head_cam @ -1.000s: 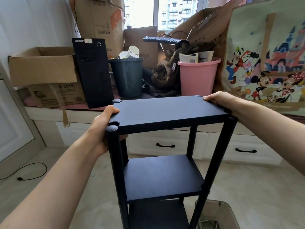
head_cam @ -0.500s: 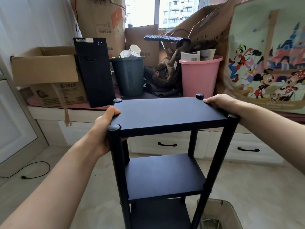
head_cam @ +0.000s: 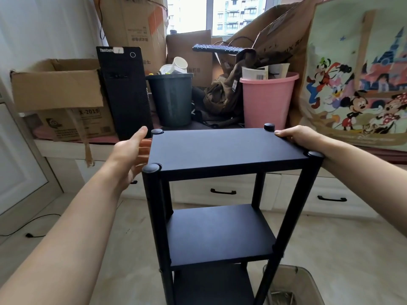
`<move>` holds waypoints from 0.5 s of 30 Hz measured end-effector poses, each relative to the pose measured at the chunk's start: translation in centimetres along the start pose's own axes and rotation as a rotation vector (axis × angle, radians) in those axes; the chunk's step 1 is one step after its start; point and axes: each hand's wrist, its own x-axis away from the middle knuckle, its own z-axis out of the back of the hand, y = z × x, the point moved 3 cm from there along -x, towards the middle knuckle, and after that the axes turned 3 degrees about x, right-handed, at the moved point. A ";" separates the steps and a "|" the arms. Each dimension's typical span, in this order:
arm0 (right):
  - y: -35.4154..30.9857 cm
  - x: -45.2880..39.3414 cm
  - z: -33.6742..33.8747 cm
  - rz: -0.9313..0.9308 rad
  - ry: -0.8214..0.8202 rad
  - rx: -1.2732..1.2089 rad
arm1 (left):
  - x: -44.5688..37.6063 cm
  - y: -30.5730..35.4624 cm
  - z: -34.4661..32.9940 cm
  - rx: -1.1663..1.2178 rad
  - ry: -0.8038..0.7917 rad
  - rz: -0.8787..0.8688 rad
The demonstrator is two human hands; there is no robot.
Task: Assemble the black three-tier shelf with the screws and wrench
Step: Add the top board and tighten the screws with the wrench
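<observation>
The black shelf (head_cam: 220, 194) is standing upright at frame centre, its long axis running vertically. Your right hand (head_cam: 297, 137) is gripping the top tier's right edge; your left hand (head_cam: 130, 155) is hovering open-fingered beside the left edge.

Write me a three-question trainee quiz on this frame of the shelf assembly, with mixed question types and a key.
1. True or false: the left hand grips the top board of the black shelf.
2. Which bin stands directly behind the shelf's far right post cap? A) dark bin B) pink bin
3. Fill in: the right hand rests on the top board's ____ edge.

Key: 1 false, it is open beside the board's left edge; 2 B; 3 right.
</observation>
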 end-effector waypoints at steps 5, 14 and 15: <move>0.1 -0.1 0.0 -0.012 0.001 -0.015 | -0.4 1.3 -0.8 -0.084 0.094 0.065; 0.0 0.1 0.0 -0.028 -0.016 -0.029 | -0.2 1.6 -0.9 -0.083 -0.011 0.057; 0.0 0.1 0.1 -0.025 -0.014 -0.027 | -0.1 1.6 -0.8 -0.076 -0.024 0.058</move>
